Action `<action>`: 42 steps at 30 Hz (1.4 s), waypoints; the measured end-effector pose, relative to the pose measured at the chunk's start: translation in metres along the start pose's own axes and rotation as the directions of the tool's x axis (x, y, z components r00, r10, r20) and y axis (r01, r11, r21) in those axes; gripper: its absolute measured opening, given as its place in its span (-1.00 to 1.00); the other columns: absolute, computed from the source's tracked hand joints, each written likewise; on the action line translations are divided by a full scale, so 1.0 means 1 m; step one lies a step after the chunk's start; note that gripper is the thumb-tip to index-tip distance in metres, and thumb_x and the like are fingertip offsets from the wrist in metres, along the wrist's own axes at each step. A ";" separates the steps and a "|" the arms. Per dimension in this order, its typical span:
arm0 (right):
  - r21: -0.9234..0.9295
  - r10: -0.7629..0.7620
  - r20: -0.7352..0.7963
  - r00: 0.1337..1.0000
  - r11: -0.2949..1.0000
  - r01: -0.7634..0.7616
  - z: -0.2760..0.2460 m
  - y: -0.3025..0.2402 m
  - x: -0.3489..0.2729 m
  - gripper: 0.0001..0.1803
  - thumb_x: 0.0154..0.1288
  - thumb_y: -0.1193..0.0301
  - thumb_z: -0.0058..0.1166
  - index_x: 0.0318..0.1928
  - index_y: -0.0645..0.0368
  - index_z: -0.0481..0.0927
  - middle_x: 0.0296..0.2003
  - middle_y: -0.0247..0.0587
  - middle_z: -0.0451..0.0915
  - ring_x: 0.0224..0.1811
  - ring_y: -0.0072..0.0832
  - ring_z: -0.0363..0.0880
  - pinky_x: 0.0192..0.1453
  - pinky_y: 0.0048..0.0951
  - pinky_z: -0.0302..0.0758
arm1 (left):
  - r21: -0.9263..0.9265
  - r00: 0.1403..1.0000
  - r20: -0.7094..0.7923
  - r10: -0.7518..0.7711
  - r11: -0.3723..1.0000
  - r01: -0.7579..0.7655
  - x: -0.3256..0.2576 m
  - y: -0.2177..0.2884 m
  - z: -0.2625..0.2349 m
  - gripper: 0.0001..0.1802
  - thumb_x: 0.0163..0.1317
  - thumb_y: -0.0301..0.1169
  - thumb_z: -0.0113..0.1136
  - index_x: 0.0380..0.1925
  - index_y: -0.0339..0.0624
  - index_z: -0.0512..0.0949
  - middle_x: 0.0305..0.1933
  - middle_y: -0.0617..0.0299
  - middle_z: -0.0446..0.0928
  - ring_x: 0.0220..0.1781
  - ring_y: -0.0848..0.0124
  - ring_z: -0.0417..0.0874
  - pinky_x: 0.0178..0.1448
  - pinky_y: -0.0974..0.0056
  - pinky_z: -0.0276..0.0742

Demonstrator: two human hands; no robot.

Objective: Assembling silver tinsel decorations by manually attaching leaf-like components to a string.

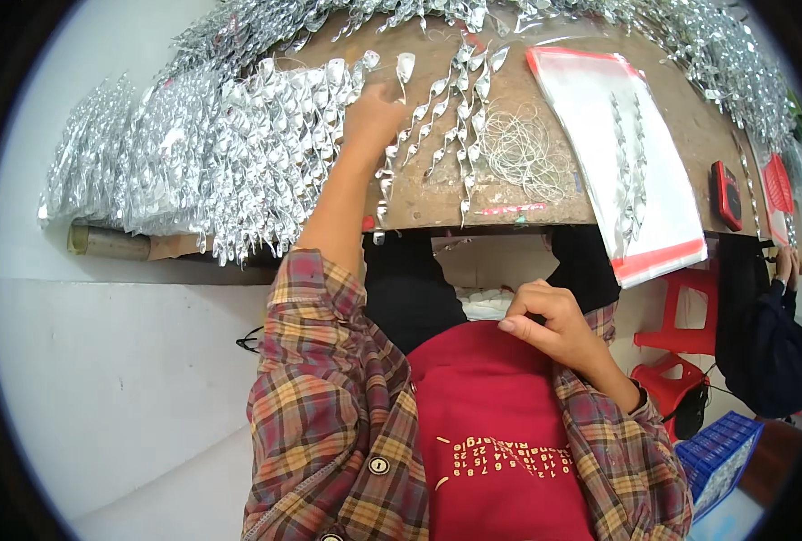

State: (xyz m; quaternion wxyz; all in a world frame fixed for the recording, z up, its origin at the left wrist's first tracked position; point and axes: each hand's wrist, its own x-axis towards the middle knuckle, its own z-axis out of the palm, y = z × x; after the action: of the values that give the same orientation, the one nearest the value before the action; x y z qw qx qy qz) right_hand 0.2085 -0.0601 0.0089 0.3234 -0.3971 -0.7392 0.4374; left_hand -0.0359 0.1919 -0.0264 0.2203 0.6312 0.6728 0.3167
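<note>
My left hand (pixel 376 115) reaches over the brown table, blurred, among twisted silver foil strips. One foil strip (pixel 405 68) shows just above its fingers, and another piece of strip (pixel 386 185) hangs below the wrist. Whether the fingers grip a strip is too smeared to tell. To its left lies a dense row of twisted strips (pixel 275 135); to its right are a few loose strips (pixel 462 126). My right hand (pixel 550 320) is held in front of my red shirt, below the table edge, fingers curled in and thumb pointing left, with nothing visible in it.
A tangle of pale string (pixel 527 153) lies mid-table. Beside it, a clear bag with red edges (pixel 590 117) overhangs the front edge, two strips on it. A red-and-black device (pixel 726 196) sits farther right. Red stools (pixel 681 311), a blue crate (pixel 721 455) and another person (pixel 780 352) are at the right.
</note>
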 end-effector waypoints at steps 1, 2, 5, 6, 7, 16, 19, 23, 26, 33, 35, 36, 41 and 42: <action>-0.001 0.012 -0.006 1.000 1.000 -0.012 -0.002 0.000 -0.001 -0.79 0.13 0.35 0.17 -0.56 0.15 0.51 -0.62 -0.31 0.45 -0.53 -0.40 0.43 -0.25 -0.44 0.31 | -0.004 1.000 0.012 0.001 1.000 -0.001 0.000 0.002 -0.005 -0.47 0.01 -0.33 0.15 0.05 -0.26 0.46 -0.23 0.10 0.60 -0.29 0.45 0.60 -0.29 0.37 0.51; -0.011 0.015 -0.012 1.000 1.000 -0.015 -0.003 0.000 -0.001 -0.79 0.13 0.35 0.18 -0.56 0.15 0.51 -0.61 -0.30 0.45 -0.52 -0.39 0.43 -0.26 -0.43 0.32 | -0.241 0.983 0.175 -0.048 0.966 0.090 0.000 0.004 -0.011 -0.48 0.04 -0.34 0.11 0.06 -0.27 0.45 -0.25 0.09 0.60 -0.32 0.46 0.59 -0.32 0.37 0.50; -0.042 0.026 -0.060 0.998 0.999 -0.029 -0.014 0.005 0.000 -0.81 0.13 0.38 0.15 -0.53 0.19 0.50 -0.57 -0.27 0.48 -0.49 -0.39 0.44 -0.29 -0.43 0.32 | -0.610 0.969 0.246 0.010 0.779 0.146 -0.024 0.041 -0.031 -0.53 0.13 -0.45 -0.02 0.10 -0.32 0.41 -0.21 0.12 0.56 -0.39 0.54 0.52 -0.44 0.46 0.42; -0.066 0.009 -0.073 0.997 0.998 -0.014 -0.018 0.007 0.004 -0.82 0.14 0.40 0.13 -0.52 0.22 0.50 -0.54 -0.25 0.50 -0.46 -0.40 0.45 -0.30 -0.44 0.33 | -0.597 0.983 0.184 0.027 0.797 0.090 -0.033 0.045 -0.047 -0.53 0.14 -0.45 -0.03 0.10 -0.32 0.40 -0.18 0.10 0.54 -0.39 0.54 0.53 -0.45 0.46 0.41; -0.086 0.020 -0.109 0.994 0.996 -0.030 -0.022 0.008 0.007 -0.84 0.13 0.42 0.14 -0.48 0.24 0.50 -0.51 -0.22 0.49 -0.44 -0.41 0.44 -0.32 -0.46 0.34 | -0.583 0.992 0.120 0.045 0.812 0.033 -0.043 0.048 -0.061 -0.53 0.14 -0.46 -0.05 0.10 -0.32 0.39 -0.15 0.09 0.52 -0.39 0.53 0.53 -0.46 0.45 0.40; -0.633 -0.247 -0.267 0.932 0.774 0.024 -0.047 0.039 0.056 -0.93 0.09 0.49 0.15 -0.37 0.11 0.54 -0.46 -0.33 0.51 -0.43 -0.37 0.45 -0.27 -0.43 0.28 | -0.664 0.968 0.249 0.018 0.730 0.158 -0.169 0.063 -0.062 -0.56 0.21 -0.47 -0.05 0.12 -0.28 0.31 -0.27 0.24 0.50 -0.42 0.65 0.41 -0.41 0.57 0.27; -0.752 -0.317 -0.205 0.926 0.657 0.058 -0.055 0.040 0.073 -0.94 0.09 0.46 0.14 -0.38 0.09 0.54 -0.47 -0.34 0.51 -0.44 -0.36 0.46 -0.26 -0.43 0.28 | -0.670 0.950 0.310 -0.041 0.699 0.249 -0.196 0.040 -0.052 -0.55 0.24 -0.48 -0.05 0.14 -0.30 0.26 -0.25 0.24 0.49 -0.41 0.66 0.38 -0.41 0.57 0.26; -0.785 -0.236 -0.246 0.940 0.618 -0.050 -0.076 0.048 0.084 -0.93 0.09 0.44 0.12 -0.36 0.06 0.54 -0.47 -0.36 0.51 -0.43 -0.37 0.48 -0.24 -0.41 0.29 | -0.733 0.905 0.400 -0.147 0.541 0.412 -0.209 0.037 -0.052 -0.55 0.26 -0.47 -0.04 0.16 -0.28 0.24 -0.25 0.25 0.48 -0.40 0.66 0.37 -0.39 0.58 0.26; -0.759 -0.306 -0.134 0.942 0.643 0.101 -0.070 0.057 0.098 -0.92 0.08 0.41 0.13 -0.37 0.04 0.53 -0.50 -0.35 0.48 -0.46 -0.38 0.48 -0.23 -0.37 0.28 | -0.752 0.921 0.387 -0.040 0.565 0.341 -0.208 0.028 -0.045 -0.56 0.28 -0.43 -0.01 0.15 -0.29 0.27 -0.25 0.30 0.46 -0.38 0.66 0.36 -0.36 0.57 0.25; -0.952 -0.268 -0.049 0.962 0.304 0.036 -0.051 0.068 0.107 -0.92 0.07 0.38 0.12 -0.44 0.02 0.48 -0.57 -0.37 0.40 -0.48 -0.41 0.46 -0.26 -0.37 0.24 | -0.672 0.892 0.449 -0.056 0.637 0.378 -0.214 0.027 -0.040 -0.58 0.31 -0.35 -0.01 0.13 -0.30 0.34 -0.25 0.36 0.42 -0.34 0.67 0.33 -0.25 0.55 0.24; -0.938 -0.258 -0.093 0.962 0.346 0.002 -0.056 0.072 0.104 -0.93 0.07 0.39 0.11 -0.43 0.05 0.50 -0.56 -0.37 0.43 -0.49 -0.45 0.46 -0.27 -0.40 0.26 | -0.688 0.886 0.458 -0.065 0.606 0.400 -0.215 0.027 -0.037 -0.58 0.34 -0.32 -0.04 0.13 -0.30 0.35 -0.27 0.37 0.39 -0.32 0.66 0.33 -0.24 0.54 0.25; -0.921 -0.248 -0.134 0.960 0.388 -0.028 -0.059 0.072 0.102 -0.94 0.08 0.39 0.10 -0.43 0.08 0.52 -0.56 -0.36 0.45 -0.50 -0.49 0.45 -0.29 -0.43 0.28 | -0.692 0.894 0.443 -0.065 0.610 0.387 -0.216 0.025 -0.035 -0.59 0.35 -0.31 -0.05 0.12 -0.31 0.36 -0.28 0.38 0.38 -0.31 0.65 0.34 -0.23 0.54 0.26; -0.355 0.142 -0.347 0.927 0.895 -0.270 -0.083 0.057 0.092 -0.87 0.10 0.42 0.09 -0.39 0.23 0.59 -0.51 -0.39 0.55 -0.54 -0.68 0.37 -0.43 -0.61 0.32 | -0.716 0.876 0.483 0.016 0.583 0.384 -0.217 0.025 -0.026 -0.62 0.35 -0.32 -0.05 0.08 -0.29 0.39 -0.31 0.31 0.39 -0.32 0.60 0.43 -0.17 0.50 0.38; -0.224 0.182 -0.360 0.915 0.935 -0.274 -0.085 0.056 0.088 -0.87 0.12 0.41 0.10 -0.39 0.22 0.58 -0.52 -0.44 0.52 -0.55 -0.69 0.36 -0.45 -0.62 0.29 | -0.729 0.877 0.480 0.014 0.564 0.389 -0.215 0.032 -0.025 -0.64 0.32 -0.34 -0.02 0.05 -0.31 0.41 -0.36 0.36 0.37 -0.39 0.63 0.38 -0.25 0.53 0.33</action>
State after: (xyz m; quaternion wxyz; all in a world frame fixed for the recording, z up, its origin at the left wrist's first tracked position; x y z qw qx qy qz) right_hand 0.2538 0.0662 0.0046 0.3330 -0.5897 -0.6744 0.2940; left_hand -0.0072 -0.0245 -0.0084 0.6593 0.4369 0.4522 0.4122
